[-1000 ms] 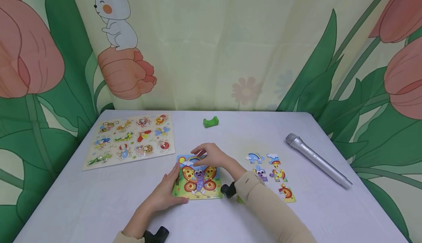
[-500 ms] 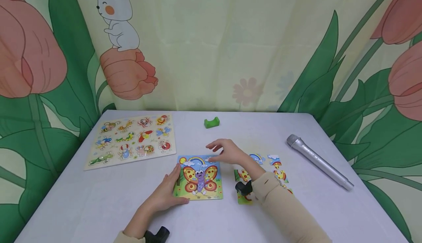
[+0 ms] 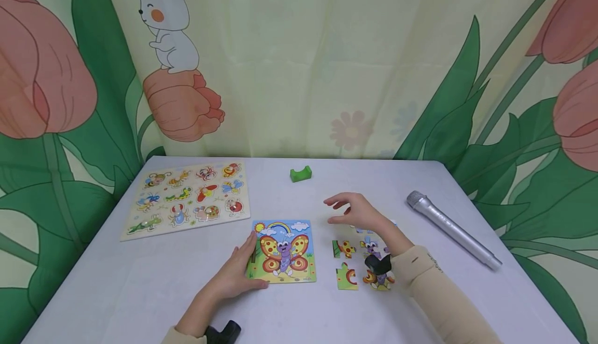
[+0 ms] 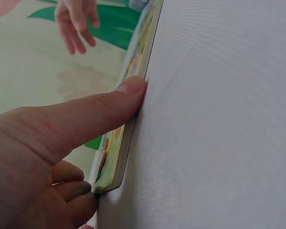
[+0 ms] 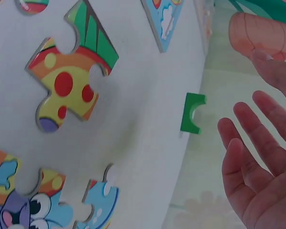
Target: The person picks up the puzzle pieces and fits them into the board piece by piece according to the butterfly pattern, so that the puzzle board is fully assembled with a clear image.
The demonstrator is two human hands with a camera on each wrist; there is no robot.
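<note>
A square butterfly puzzle board (image 3: 283, 253) lies flat on the white table, its picture showing a purple butterfly, sun and rainbow. My left hand (image 3: 231, 271) holds its near left corner, the thumb (image 4: 105, 112) pressed to the front edge and the fingers along the left side. To the right, my right hand (image 3: 357, 211) hovers above loose puzzle pieces, fingers loosely bent, nothing held. A green-and-red corner piece (image 3: 347, 277) and a spotted wing piece (image 3: 344, 249) show beside its wrist. In the right wrist view, that wing piece (image 5: 69, 86) is large; the forearm partly hides other pieces.
A wooden insect puzzle board (image 3: 163, 211) lies at the far left. Near the back edge stands a small green notched block (image 3: 300, 174). A silver microphone (image 3: 453, 230) lies slantwise at the right. Behind the table hangs a printed curtain (image 3: 289, 74).
My right hand has moved from above the butterfly board rightward to above the loose pieces. The board shows its whole picture now. My left hand stays at its corner.
</note>
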